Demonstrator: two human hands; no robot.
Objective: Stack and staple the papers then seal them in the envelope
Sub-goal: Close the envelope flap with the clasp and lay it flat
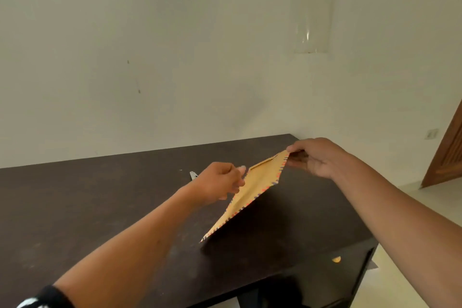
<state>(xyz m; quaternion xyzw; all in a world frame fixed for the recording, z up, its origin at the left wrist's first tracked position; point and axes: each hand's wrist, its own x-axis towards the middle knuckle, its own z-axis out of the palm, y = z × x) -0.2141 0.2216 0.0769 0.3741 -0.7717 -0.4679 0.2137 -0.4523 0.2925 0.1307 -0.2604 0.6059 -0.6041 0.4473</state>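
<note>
Envelope first: a tan one with a red-and-blue striped border, held up just right of the frame's centre, tilted so one corner points down toward the table at lower centre and the opposite end rises toward the upper right. Whether that low corner touches the tabletop or hangs just above it, I cannot tell. Its flap side faces up; whether it is sealed I cannot make out.

Right hand, in the right middle of the frame, pinches the upper corner between thumb and fingertips, closed tight on the paper. Left hand, at centre, grips the envelope's near-left edge, fingers curled around it and thumb on top, also closed on it. Both forearms reach in from the bottom corners; a dark sleeve with white marks shows at the lower left.

Just behind the left hand, a small metal object lies on the dark brown table, mostly hidden; it is too small to name.

Beyond the table stands a plain pale wall. A wooden door shows at the right edge, with pale floor below it.
</note>
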